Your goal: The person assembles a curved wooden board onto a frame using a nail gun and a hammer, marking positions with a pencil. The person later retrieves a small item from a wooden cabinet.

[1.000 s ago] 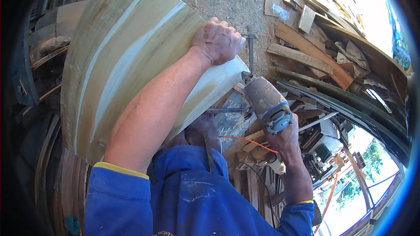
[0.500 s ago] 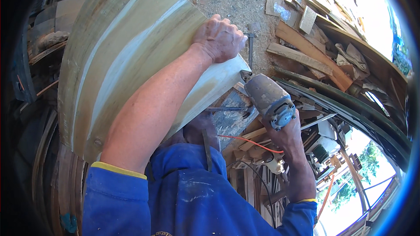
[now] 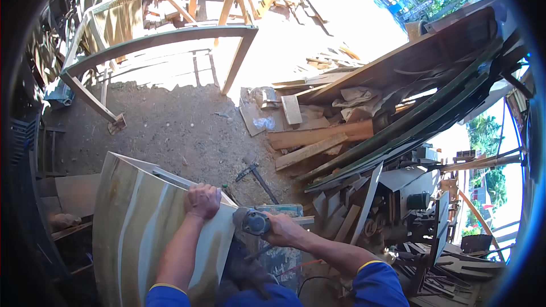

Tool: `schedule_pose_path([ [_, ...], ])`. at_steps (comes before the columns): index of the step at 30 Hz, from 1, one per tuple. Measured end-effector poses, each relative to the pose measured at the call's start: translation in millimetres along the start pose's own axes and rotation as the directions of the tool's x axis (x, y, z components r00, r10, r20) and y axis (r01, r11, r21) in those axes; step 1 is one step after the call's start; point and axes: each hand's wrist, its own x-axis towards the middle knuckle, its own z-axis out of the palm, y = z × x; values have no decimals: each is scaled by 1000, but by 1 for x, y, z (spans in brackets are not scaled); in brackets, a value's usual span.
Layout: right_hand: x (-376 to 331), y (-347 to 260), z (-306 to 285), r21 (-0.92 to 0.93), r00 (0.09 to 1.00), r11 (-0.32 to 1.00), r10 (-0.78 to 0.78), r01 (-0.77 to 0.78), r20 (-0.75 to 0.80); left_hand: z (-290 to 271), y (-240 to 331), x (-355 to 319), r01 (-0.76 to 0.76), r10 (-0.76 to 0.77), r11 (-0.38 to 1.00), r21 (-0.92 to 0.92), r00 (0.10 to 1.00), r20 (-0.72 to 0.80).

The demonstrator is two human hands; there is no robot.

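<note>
A curved wooden panel (image 3: 145, 216) with pale wavy stripes stands before me at the left, a thin wooden frame along its upper edge. My left hand (image 3: 203, 200) grips that edge near the right end, fingers curled over it. In my right hand (image 3: 282, 230) is a grey nail gun (image 3: 252, 222), its round cap toward me. The nail gun is at the panel's right corner, its nose hidden behind its body. Below it lies a worn bluish board (image 3: 287, 258), partly covered by my arm.
A hammer (image 3: 259, 182) lies on the dirt floor beyond my hands. Wood offcuts (image 3: 318, 133) are piled at the right, beside long dark curved boards (image 3: 398, 122). An open wooden frame (image 3: 162, 37) stands at the far left. Scrap wood (image 3: 455, 273) fills the lower right.
My view has tilted up and shows more of the yard. The nail gun has come in from beside the panel's corner to right against it. The left hand still grips the panel's edge.
</note>
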Motion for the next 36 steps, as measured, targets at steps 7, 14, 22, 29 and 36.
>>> schedule_pose_path([
  [7,-11,-11,-22,20,1000,1000,-10,11,-7,0,-15,-4,-60,59,998,-12,996,-73],
  [14,9,-23,-65,-248,989,968,16,21,145,-28,-89,2,-52,55,976,213,998,-8],
  [22,50,-20,-60,-291,935,901,-256,322,244,-54,-108,8,157,-168,973,170,984,58],
  [29,101,-41,-69,-220,869,885,-306,410,388,-43,-110,19,84,-94,991,107,991,92],
  [36,112,-36,-70,-248,796,825,-339,508,501,-43,-113,21,76,-80,995,63,995,62],
])
